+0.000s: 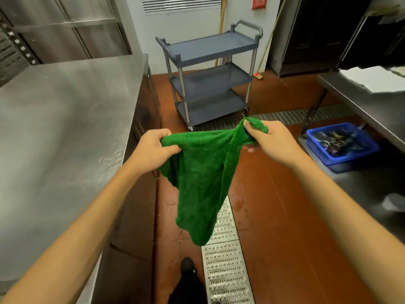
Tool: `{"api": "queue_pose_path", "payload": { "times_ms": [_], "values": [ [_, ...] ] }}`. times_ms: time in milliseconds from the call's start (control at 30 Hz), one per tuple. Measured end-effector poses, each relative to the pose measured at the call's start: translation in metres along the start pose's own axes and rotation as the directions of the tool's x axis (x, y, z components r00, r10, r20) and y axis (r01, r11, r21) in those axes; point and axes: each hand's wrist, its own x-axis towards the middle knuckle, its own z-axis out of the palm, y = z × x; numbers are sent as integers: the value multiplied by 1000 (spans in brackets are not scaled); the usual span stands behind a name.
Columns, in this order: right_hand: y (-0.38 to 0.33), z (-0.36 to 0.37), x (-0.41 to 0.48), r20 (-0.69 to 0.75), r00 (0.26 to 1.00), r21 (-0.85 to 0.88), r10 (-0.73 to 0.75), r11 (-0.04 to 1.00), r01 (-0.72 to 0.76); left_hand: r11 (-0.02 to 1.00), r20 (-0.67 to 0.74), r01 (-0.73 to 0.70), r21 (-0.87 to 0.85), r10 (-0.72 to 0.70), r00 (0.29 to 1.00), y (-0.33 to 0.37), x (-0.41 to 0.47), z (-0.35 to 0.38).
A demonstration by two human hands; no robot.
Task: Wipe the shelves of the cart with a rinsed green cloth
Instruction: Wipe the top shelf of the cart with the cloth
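- The red floor (274, 205) could be slipped on if water is dripped from the cloth; how wet the cloth is cannot be told.
- The steel table (65, 128) is close on the left, so its edge could be bumped by an elbow.
- The cart (208, 73) is seen well ahead, at the far end of the floor; it might be rolled away if pushed hard.
- The drain grate (225, 270) could be tripped on.
- The green cloth (201, 172) is held up in the air, well apart from the cart; its hanging tip could be dirtied if lowered to the floor.
- A top corner is pinched by the left hand (153, 148) and by the right hand (271, 141); the cloth could be dropped if either grip is loosened.
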Motion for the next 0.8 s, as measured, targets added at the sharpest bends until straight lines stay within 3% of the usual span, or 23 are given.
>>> {"api": "queue_pose_path", "payload": {
  "times_ms": [100,233,400,500,567,667,800],
  "values": [
    [5,-1,21,32,991,197,130,971,-133,998,-35,-39,51,41,999,-8,36,4],
    [11,2,59,39,979,374,202,905,-201,990,-4,-85,114,86,996,-16,88,0],
    [14,7,128,133,943,688,304,656,-309,989,79,-104,102,96,992,-19,158,-11],
    [13,10,172,176,923,753,343,557,-351,996,227,-89,27,81,970,-25,203,-20],
    [12,10,198,140,924,762,356,557,-330,993,297,-100,57,79,952,-28,231,-25],
    [10,13,231,107,930,754,353,580,-307,994,294,-94,46,76,953,-33,266,-27],
    [5,16,275,54,954,555,295,785,-275,992,265,-107,67,86,960,-38,312,-29]
  ]
}}
